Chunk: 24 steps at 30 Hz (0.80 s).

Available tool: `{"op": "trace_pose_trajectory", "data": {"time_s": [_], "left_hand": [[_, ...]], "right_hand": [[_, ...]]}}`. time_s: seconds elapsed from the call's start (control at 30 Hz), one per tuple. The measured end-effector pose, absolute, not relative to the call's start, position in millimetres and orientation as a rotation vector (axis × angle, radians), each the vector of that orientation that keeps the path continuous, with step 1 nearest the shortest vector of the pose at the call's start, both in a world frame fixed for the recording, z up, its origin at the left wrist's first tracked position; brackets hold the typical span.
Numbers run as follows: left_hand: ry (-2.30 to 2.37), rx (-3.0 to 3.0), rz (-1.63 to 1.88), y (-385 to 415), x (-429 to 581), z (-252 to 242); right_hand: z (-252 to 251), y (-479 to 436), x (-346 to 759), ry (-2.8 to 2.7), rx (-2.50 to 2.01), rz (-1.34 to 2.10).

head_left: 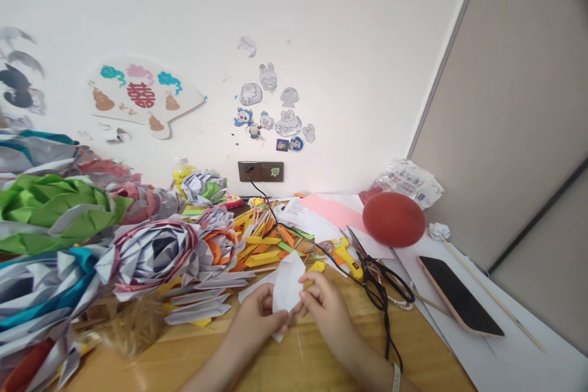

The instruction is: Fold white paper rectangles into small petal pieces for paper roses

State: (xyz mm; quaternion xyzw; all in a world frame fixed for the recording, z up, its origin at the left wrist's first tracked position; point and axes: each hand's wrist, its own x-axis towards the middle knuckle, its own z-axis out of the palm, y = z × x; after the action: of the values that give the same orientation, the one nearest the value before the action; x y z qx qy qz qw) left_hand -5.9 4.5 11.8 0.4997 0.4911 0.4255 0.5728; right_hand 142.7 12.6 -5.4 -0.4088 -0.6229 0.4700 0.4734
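A white folded paper [287, 285] stands upright between both hands, just above the near part of the desk [316, 364], at the middle of the view. The left hand [258, 313] is closed narrow on its lower left edge, thumb in front and fingers curled behind. The right hand [325, 305] pinches the right edge the same way, fingertips drawn together on the paper. Held at two sides like this, the piece likely stays taut and lifted clear of the clutter, where its creases can be seen (its pointed top leans toward the wall).

What lies around seems laid within reach. Black scissors [377, 285] and a yellow glue gun [347, 255] sit just right of the right hand. A heap of orange and yellow folded strips [261, 246] lies just behind the paper, and big paper flowers [151, 252] crowd to the left, off the bare patch of wood. A phone [459, 304] lies face up further right on white sheets, near a thin wooden stick [493, 297], with a red ball [394, 219] behind it, well apart from both hands.
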Motion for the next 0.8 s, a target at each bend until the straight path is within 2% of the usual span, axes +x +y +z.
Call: {"op": "trace_pose_trajectory", "data": {"time_s": [0.13, 0.23, 0.33, 0.43, 0.63, 0.7, 0.8], "left_hand": [[1.387, 1.44, 1.2, 8, -17, 7], [1.508, 1.627, 1.197, 5, -20, 11], [1.517, 1.727, 1.207, -2, -16, 22], [1.42, 1.788, 1.249, -7, -12, 30], [1.196, 1.519, 1.176, -2, -10, 19], [1.126, 1.371, 1.115, 0, -10, 13], [1.069, 1.25, 1.066, 0, -9, 11]], "right_hand": [[4, 10, 152, -1.731, -1.108, 0.581], [13, 5, 155, -1.88, -1.014, 0.149], [20, 0, 155, -1.991, -0.908, -0.036], [17, -1, 151, -2.074, -0.868, 0.045], [2, 2, 141, -1.757, -1.058, 0.711], [3, 2, 141, -1.752, -1.013, 0.753], [6, 2, 143, -1.812, -0.904, 0.643]]}}
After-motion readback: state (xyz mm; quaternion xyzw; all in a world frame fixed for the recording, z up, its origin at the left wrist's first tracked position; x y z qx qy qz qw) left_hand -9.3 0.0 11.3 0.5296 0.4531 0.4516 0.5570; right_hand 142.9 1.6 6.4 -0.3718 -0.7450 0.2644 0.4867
